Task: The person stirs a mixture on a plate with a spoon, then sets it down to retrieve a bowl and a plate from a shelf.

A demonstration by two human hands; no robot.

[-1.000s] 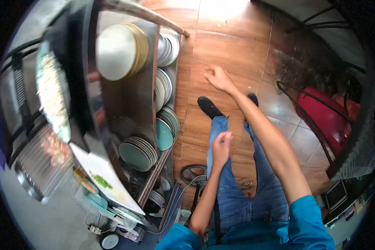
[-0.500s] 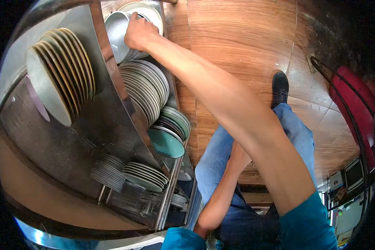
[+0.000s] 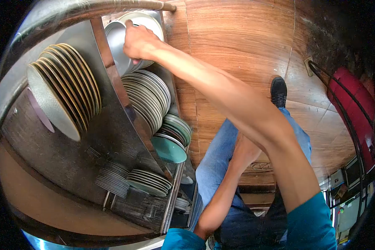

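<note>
My right hand point(image 3: 142, 42) reaches to the far end of the lower shelf. Its fingers are curled over the rim of a white plate point(image 3: 117, 43), a wide piece standing on edge, with its thumb below. Behind that hand leans another pale, round plate point(image 3: 148, 21). A row of white plates point(image 3: 145, 98) stands on edge just nearer to me. My left hand point(image 3: 248, 150) is near my knee, partly covered by my right forearm, and its fingers are hidden.
Green plates point(image 3: 169, 148) stand at the near end of the row. On the upper metal shelf lean brown-rimmed plates point(image 3: 56, 100), with smaller stacks point(image 3: 112, 179) lower down. Metal rails point(image 3: 173, 198) edge the rack. A red chair point(image 3: 350, 104) stands at right on the wood-look floor point(image 3: 237, 37).
The view has shifted, so the rack and plates sit slightly lower and a top rail shows. My right hand stays at the white plate. My left hand has moved slightly up and right.
</note>
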